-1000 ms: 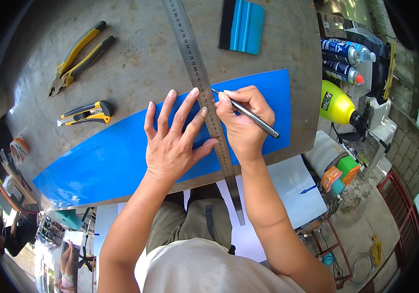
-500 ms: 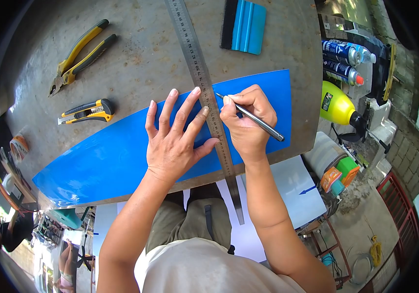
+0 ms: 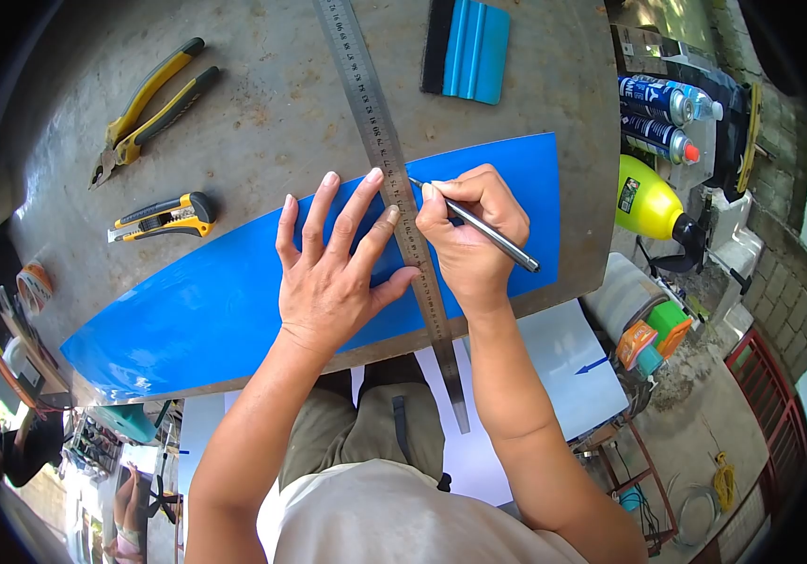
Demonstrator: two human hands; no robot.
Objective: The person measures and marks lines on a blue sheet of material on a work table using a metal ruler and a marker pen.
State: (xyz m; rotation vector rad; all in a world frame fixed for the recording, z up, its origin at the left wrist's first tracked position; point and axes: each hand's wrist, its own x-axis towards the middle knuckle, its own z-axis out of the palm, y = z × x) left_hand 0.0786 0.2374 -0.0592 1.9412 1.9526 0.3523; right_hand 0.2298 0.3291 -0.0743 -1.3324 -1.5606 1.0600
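Note:
A long steel ruler (image 3: 363,94) lies slantwise across a glossy blue sheet (image 3: 187,310) with a curved edge. My left hand (image 3: 333,263) is spread flat on the sheet, its fingertips on or against the ruler's left edge. In my right hand (image 3: 479,230) is a dark, slim pen (image 3: 493,233), gripped between thumb and fingers. The pen's tip meets the sheet at the ruler's right edge, near the sheet's upper border. The ruler's lower end sticks out past the table edge above my lap.
On the metal table (image 3: 262,103) lie pliers (image 3: 150,113), a yellow-black utility knife (image 3: 164,218) and a blue squeegee (image 3: 467,52). At the right stand spray cans (image 3: 653,101) and a yellow-green bottle (image 3: 646,195). White sheets (image 3: 554,367) are below the table edge.
My right hand and the pen have shifted slightly left and up along the ruler's edge. My left hand keeps its place on the sheet and ruler.

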